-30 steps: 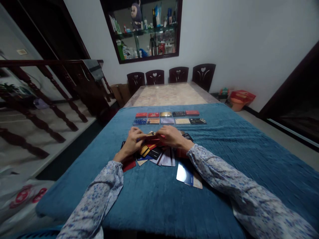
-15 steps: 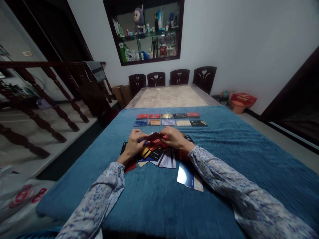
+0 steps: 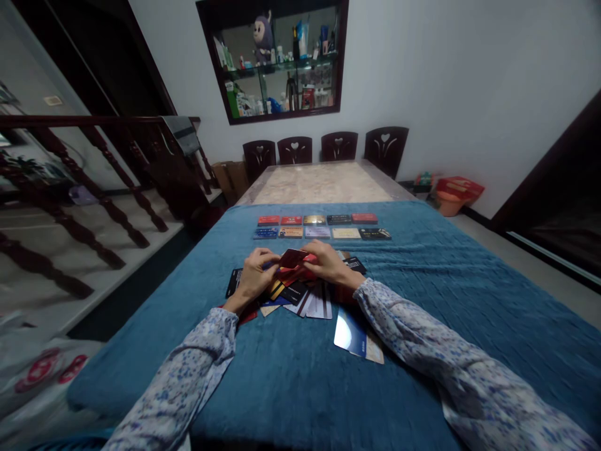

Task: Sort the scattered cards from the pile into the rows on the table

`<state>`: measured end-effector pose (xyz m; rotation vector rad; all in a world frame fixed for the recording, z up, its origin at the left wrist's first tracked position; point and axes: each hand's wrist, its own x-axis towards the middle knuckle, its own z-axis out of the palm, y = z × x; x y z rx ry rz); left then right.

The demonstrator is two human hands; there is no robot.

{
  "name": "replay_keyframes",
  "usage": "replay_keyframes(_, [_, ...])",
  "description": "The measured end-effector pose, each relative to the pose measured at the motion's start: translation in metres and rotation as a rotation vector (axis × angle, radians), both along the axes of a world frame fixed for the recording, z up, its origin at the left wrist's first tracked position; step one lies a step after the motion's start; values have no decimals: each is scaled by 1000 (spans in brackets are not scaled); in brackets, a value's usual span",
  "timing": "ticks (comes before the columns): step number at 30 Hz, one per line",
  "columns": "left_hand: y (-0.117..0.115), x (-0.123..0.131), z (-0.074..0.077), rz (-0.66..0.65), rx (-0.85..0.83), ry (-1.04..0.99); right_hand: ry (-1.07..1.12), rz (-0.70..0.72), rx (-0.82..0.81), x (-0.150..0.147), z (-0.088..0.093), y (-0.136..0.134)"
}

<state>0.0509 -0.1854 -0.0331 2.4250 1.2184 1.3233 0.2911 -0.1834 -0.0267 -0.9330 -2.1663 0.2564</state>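
Between my two hands is a dark red card (image 3: 292, 258), raised above a loose heap of cards. My left hand (image 3: 255, 274) pinches its left edge, and my right hand (image 3: 326, 263) grips its right edge. Fanned out below are a black card (image 3: 295, 292), a white card with a dark stripe (image 3: 320, 303) and several more in red, yellow and blue. Partly under my right forearm lie a blue-and-white card (image 3: 350, 332) and a beige card (image 3: 375, 348). My fingers and wrists cover parts of the heap.
Beyond my hands, cards stand in two neat rows of small stacks, including a red stack (image 3: 268, 220) and a black stack (image 3: 375, 233). A blue cloth (image 3: 291, 376) covers the near table. Several dark chairs (image 3: 339, 146) line the far end, and a railing (image 3: 94, 119) runs left.
The dark red card has tilted so that more of its face shows. Both hands stay in nearly the same place, still holding it.
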Motion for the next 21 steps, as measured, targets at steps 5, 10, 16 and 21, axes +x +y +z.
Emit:
replay_keyframes(5, [-2,3,1,4,-12,-22,-11,17,-13,-1,1,-2])
replay_keyframes(10, [-3,6,0,-36,-22,-48,2,58,-28,-5,1,-4])
replay_keyframes(16, [-4,5,1,-59,-21,-24,-21,20,19,-4,-4,-1])
replay_keyframes(21, [-3,2,2,-24,-1,-7,-58,-4,174,0,-1,1])
